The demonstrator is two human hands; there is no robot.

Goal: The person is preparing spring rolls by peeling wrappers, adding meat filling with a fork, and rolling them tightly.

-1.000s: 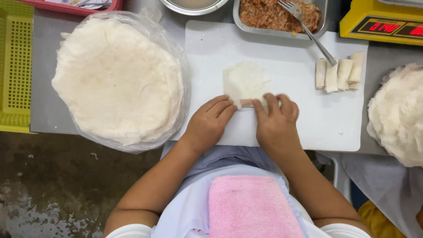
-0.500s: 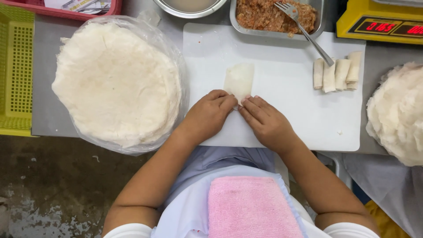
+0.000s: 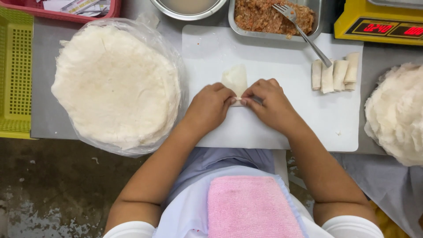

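**Both hands closed over a half-rolled wrapper on the white board**

A thin, pale wrapper (image 3: 235, 79) lies near the middle of the white cutting board (image 3: 282, 128), its far end tapering to a soft, slightly translucent point, its near end tucked under the fingertips. The left hand (image 3: 210, 105) and the right hand (image 3: 269, 102) meet over that near edge, knuckles up, fingers curled down and pressed close on the wrapper, the fingertips of the two hands almost touching. What lies inside the fold is hidden by the fingers.

To the right on the same board, four finished rolls (image 3: 335, 74) stand side by side, short, matte and cylindrical, touching each other. A metal fork (image 3: 304, 33) leans with its handle end just above them and its tines in a rectangular steel tray (image 3: 231, 17) of coarse, reddish-brown minced filling (image 3: 269, 15). Beside that tray sits a round steel bowl (image 3: 185, 15) holding a cloudy liquid.

Left of the board, a thick round stack of wrappers (image 3: 114, 83) rests in crinkled clear plastic, its surface floury and faintly wrinkled. A second, ragged-edged stack (image 3: 396, 114) sits at the right edge. A yellow perforated plastic basket (image 3: 15, 75) lies at the far left, a red tray (image 3: 53, 11) above it, and a yellow scale (image 3: 379, 22) with a lit red display at the top right. A pink terry towel (image 3: 253, 207) lies on the person's lap.
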